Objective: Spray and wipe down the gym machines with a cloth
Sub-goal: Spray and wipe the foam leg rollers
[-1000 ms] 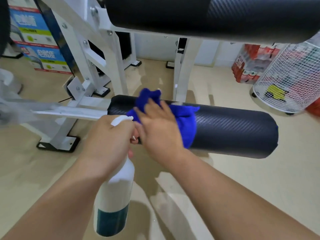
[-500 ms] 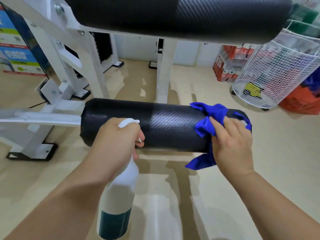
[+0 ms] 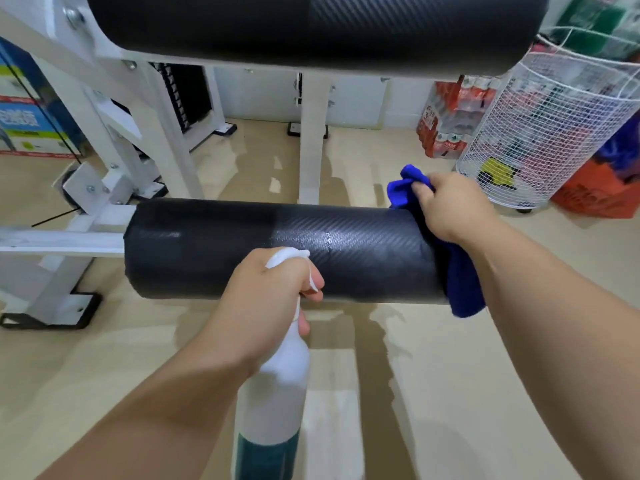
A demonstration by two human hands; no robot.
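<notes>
A black padded roller (image 3: 277, 247) lies crosswise on a white machine frame (image 3: 62, 237), at the middle of the head view. My right hand (image 3: 450, 209) grips a blue cloth (image 3: 464, 285) against the roller's right end; the cloth hangs down over that end. My left hand (image 3: 270, 292) holds a white spray bottle (image 3: 273, 393) with a teal lower part, in front of the roller, with a finger on its trigger. A second, larger black pad (image 3: 311, 26) runs across the top.
White uprights (image 3: 311, 133) stand behind the roller, with a black weight stack (image 3: 180, 95) at back left. A white wire basket (image 3: 540, 133) and red packs of bottles (image 3: 446, 123) sit at the right. Printed boxes (image 3: 20, 119) are at the far left. The beige floor looks glossy.
My right hand has slid the blue cloth from the roller's left part along to its right end, where it now wraps over the end. My left hand with the bottle has shifted right.
</notes>
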